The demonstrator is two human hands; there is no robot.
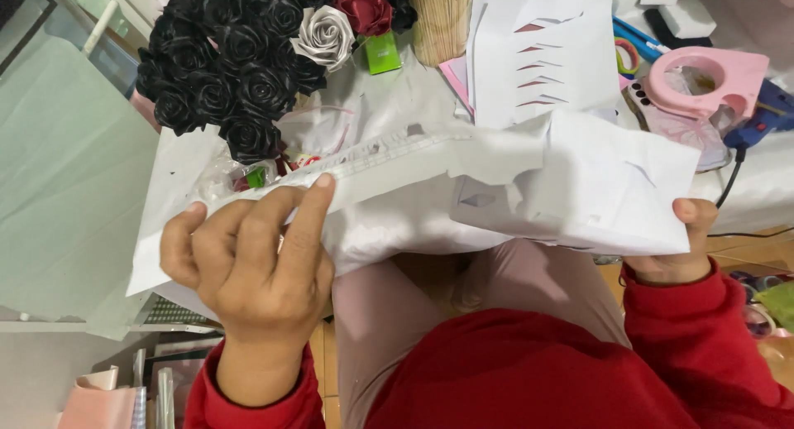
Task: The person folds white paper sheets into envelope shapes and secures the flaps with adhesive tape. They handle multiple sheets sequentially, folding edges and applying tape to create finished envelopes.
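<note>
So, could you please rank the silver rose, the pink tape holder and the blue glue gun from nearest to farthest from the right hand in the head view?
1. Blue glue gun, just above the right hand.
2. Pink tape holder, higher, slightly left.
3. Silver rose, far left in the bouquet.

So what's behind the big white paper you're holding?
Behind the white paper sit black paper roses, a cut white sheet and a pink tape holder. Whatever lies directly under it is covered.

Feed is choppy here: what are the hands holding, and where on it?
Both hold one white folded paper sheet: left hand pinches its left top edge, right hand grips its right edge.
</note>
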